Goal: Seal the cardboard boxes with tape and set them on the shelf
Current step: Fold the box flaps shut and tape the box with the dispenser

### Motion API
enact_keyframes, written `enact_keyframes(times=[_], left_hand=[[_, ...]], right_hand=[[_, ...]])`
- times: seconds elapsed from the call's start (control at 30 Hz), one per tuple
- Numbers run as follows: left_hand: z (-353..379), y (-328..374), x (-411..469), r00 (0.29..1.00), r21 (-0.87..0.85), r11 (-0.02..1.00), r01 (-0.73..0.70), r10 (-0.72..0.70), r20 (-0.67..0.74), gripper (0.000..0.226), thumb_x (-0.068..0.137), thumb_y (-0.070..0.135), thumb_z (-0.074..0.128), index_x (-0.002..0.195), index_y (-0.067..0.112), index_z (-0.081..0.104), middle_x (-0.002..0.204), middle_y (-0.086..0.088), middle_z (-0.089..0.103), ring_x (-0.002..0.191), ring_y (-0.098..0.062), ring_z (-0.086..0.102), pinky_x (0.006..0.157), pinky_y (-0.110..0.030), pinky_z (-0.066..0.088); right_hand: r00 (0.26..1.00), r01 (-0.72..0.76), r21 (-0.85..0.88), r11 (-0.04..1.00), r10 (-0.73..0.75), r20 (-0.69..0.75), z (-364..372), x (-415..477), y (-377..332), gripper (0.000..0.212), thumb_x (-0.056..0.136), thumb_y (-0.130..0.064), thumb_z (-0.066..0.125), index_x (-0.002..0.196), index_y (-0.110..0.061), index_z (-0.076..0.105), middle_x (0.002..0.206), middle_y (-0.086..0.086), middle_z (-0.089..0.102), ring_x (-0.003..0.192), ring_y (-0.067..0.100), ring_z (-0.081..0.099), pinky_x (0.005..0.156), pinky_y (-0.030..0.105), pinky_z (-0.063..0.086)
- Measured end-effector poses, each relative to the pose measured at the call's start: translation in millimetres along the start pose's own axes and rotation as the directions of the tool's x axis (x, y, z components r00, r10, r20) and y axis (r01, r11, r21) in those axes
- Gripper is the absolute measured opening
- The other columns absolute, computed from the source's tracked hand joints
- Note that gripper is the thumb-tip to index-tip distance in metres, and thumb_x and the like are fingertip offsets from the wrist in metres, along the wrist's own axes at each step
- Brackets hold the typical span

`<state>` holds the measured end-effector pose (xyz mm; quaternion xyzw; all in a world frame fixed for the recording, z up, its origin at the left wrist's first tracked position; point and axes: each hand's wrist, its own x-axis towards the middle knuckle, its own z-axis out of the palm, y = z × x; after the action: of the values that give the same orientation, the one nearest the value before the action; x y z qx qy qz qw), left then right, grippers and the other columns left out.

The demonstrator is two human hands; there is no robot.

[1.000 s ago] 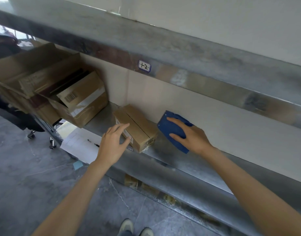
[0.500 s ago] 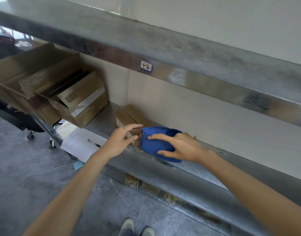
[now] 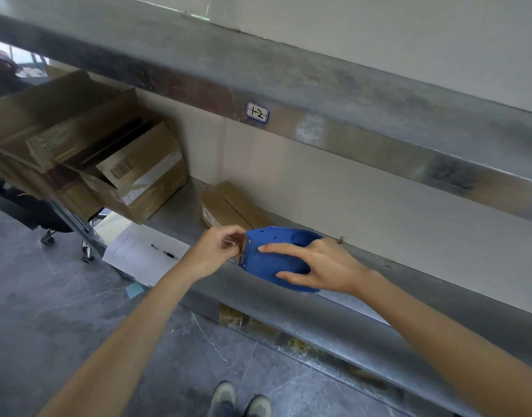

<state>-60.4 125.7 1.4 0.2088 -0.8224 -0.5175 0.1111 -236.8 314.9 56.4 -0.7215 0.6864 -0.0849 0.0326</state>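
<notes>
pale plain wall (image 3: 379,40) above, grey veined stone floor (image 3: 48,311) below.

One wide-angle view from the person's head looks forward and steeply down, close to the metal shelf (image 3: 174,215), which slants from far left to near right. Their shoes (image 3: 240,401) show at the near edge. The dim far-left corner may hold a chair (image 3: 49,236).

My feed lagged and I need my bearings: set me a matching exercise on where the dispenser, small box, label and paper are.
1 dispenser
2 small box
3 label
4 paper

A on the upper shelf's front edge
B in the right hand
C on the shelf, near the back wall
D lower left, pen on it

Pairs: 1-B, 2-C, 3-A, 4-D
</notes>
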Motion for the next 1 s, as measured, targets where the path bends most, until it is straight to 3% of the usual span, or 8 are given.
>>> enact_keyframes(times=[0.1, 0.33, 0.43, 0.53, 0.73, 0.9, 1.0], left_hand=[[3, 1, 2, 1.0, -0.003, 1.0, 0.003, -0.003, -0.013, 0.03, 0.09, -0.01, 0.059, 0.093, 0.018, 0.07, 0.094, -0.002, 0.071, 0.093, -0.018, 0.067, 0.086, -0.037, 0.055], [7, 4, 6, 0.999, 0.045, 0.999, 0.001, 0.001, -0.049, 0.029, 0.089, -0.011, 0.056, 0.086, 0.016, 0.065, 0.089, -0.001, 0.069, 0.09, -0.021, 0.065, 0.084, -0.042, 0.053], [2, 8, 8, 0.998, 0.085, 0.996, -0.003, 0.008, -0.056, 0.029, 0.09, -0.008, 0.059, 0.086, 0.021, 0.064, 0.088, 0.003, 0.068, 0.088, -0.013, 0.065, 0.082, -0.031, 0.053], [-8, 5, 6, 0.989, 0.11, 0.994, 0.028, -0.011, -0.149, 0.022, 0.091, 0.002, 0.065, 0.085, 0.023, 0.063, 0.089, 0.005, 0.067, 0.089, -0.009, 0.063, 0.083, -0.023, 0.048], [-13, -12, -4, 0.981, 0.071, 0.994, 0.081, -0.067, -0.181, 0.013, 0.09, 0.005, 0.068, 0.085, 0.017, 0.066, 0.088, 0.002, 0.068, 0.09, -0.014, 0.065, 0.084, -0.027, 0.051], [-7, -23, -11, 0.979, 0.074, 0.991, 0.116, -0.102, -0.177, 0.017, 0.092, 0.006, 0.066, 0.083, 0.021, 0.064, 0.088, 0.003, 0.068, 0.09, -0.012, 0.063, 0.082, -0.022, 0.049], [-11, -30, -15, 0.963, 0.078, 0.984, 0.158, -0.136, -0.234, 0.018, 0.092, 0.003, 0.065, 0.083, 0.018, 0.063, 0.086, 0.002, 0.066, 0.086, -0.011, 0.061, 0.074, -0.009, 0.044]], right_hand=[[1.0, -0.011, 0.006, 1.0, 0.011, 0.004, 0, -1, -1, 0.053, 0.096, -0.047, 0.052, 0.146, -0.045, 0.037, 0.043, -0.006, 0.017, 0.037, 0.006, 0.022, 0.045, 0.014, 0.016], [0.998, -0.046, 0.041, 0.998, 0.044, 0.043, -4, -4, -2, 0.051, 0.099, -0.048, 0.051, 0.146, -0.05, 0.033, 0.046, -0.003, 0.024, 0.044, 0.012, 0.029, 0.05, 0.016, 0.022], [0.997, -0.042, 0.011, 0.999, 0.041, 0.07, -9, -3, 1, 0.05, 0.1, -0.05, 0.046, 0.147, -0.051, 0.029, 0.047, -0.001, 0.025, 0.045, 0.014, 0.029, 0.051, 0.028, 0.033], [0.996, -0.059, -0.005, 0.998, 0.06, 0.069, -13, -8, 11, 0.05, 0.099, -0.052, 0.045, 0.145, -0.055, 0.026, 0.046, -0.001, 0.026, 0.043, 0.015, 0.028, 0.049, 0.03, 0.037], [0.996, -0.064, 0.015, 0.998, 0.063, 0.058, -11, -26, 24, 0.049, 0.098, -0.056, 0.042, 0.144, -0.057, 0.026, 0.045, -0.001, 0.028, 0.041, 0.015, 0.027, 0.048, 0.019, 0.028], [0.995, -0.072, 0.071, 0.995, 0.067, 0.075, -5, -39, 30, 0.049, 0.096, -0.059, 0.041, 0.142, -0.061, 0.025, 0.047, 0.002, 0.041, 0.046, 0.019, 0.035, 0.047, 0.018, 0.029], [0.992, -0.122, 0.05, 0.991, 0.119, 0.05, -7, -49, 40, 0.049, 0.095, -0.06, 0.041, 0.142, -0.061, 0.029, 0.045, 0.0, 0.037, 0.043, 0.019, 0.034, 0.045, 0.018, 0.027]])
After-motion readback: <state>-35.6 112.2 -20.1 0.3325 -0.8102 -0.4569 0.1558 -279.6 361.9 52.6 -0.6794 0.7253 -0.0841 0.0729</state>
